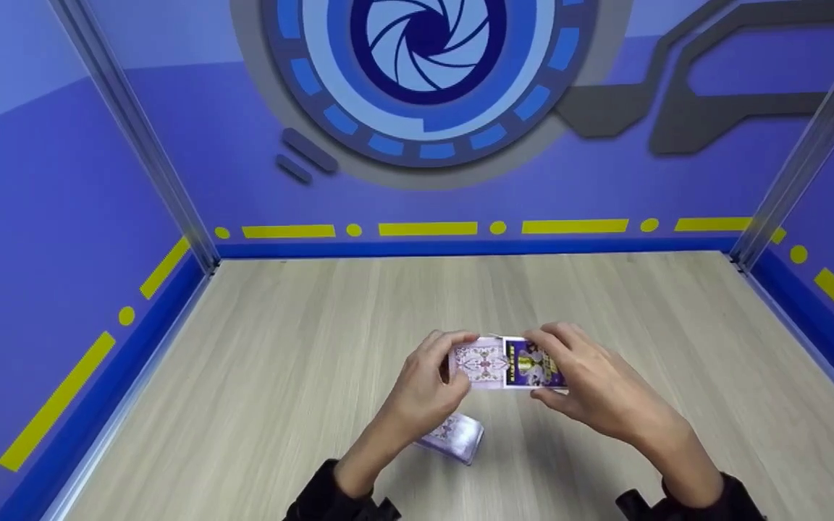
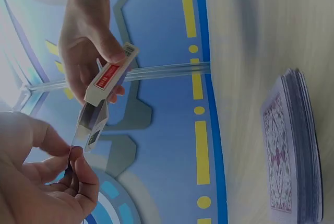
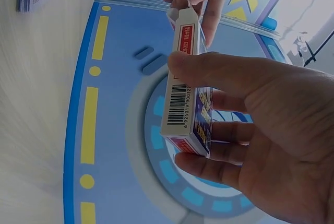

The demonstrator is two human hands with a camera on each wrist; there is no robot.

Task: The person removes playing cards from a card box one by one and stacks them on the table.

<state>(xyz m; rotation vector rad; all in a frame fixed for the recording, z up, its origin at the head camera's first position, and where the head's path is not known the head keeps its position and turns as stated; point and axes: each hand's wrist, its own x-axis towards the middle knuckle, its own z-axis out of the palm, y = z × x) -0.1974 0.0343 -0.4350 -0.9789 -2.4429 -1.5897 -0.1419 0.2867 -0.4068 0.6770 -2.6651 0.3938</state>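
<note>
My left hand (image 1: 424,380) pinches a thin playing card (image 1: 481,362) with an ornate pink and white back, finger and thumb at its edges. This card meets the open end of a small card box (image 1: 525,362), overlapping it in the head view. Around the box my right hand (image 1: 591,387) curls, thumb on one narrow side and fingers on the other. A barcode and a red label show on the box's side in the right wrist view, and its end flap (image 2: 96,132) stands out in the left wrist view. Below the left hand lies a deck of cards (image 1: 464,438), partly hidden by the wrist.
The pale wood table (image 1: 301,347) carries the deck near its front. Blue panels with yellow marks, such as the back wall (image 1: 431,206), surround it on three sides, with metal posts (image 1: 149,145) at the corners.
</note>
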